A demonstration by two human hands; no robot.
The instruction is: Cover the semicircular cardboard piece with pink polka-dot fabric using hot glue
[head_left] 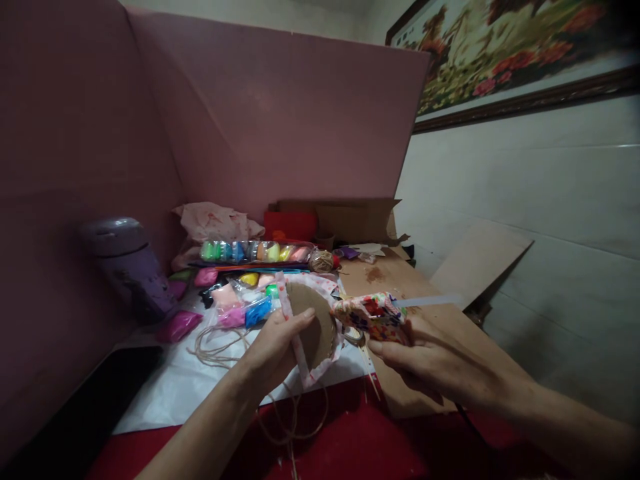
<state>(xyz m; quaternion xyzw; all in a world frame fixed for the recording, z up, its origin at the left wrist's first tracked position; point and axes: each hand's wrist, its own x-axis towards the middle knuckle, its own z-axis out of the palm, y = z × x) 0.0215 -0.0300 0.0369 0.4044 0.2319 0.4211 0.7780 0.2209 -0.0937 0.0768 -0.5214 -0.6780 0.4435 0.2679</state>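
Note:
My left hand [280,343] grips a rounded piece of cardboard [316,327], with the thumb lying on its brown face. Pale fabric with small pink-red marks [299,347] edges the cardboard. In my right hand [425,360] is a floral-patterned hot glue gun [373,317], its front end pointing left at the cardboard's right edge. A translucent glue stick [433,301] juts from its back. Whether the nozzle touches the cardboard, I cannot tell. Loose twine [293,427] hangs below my left hand.
Bagged coloured clay [230,307] lies behind my left hand, near a clay pack [255,251] and a twine ball [323,261]. A purple bottle [130,267] stands at left. Flat cardboard [400,380] covers the right side; a pink panel [285,120] rises behind.

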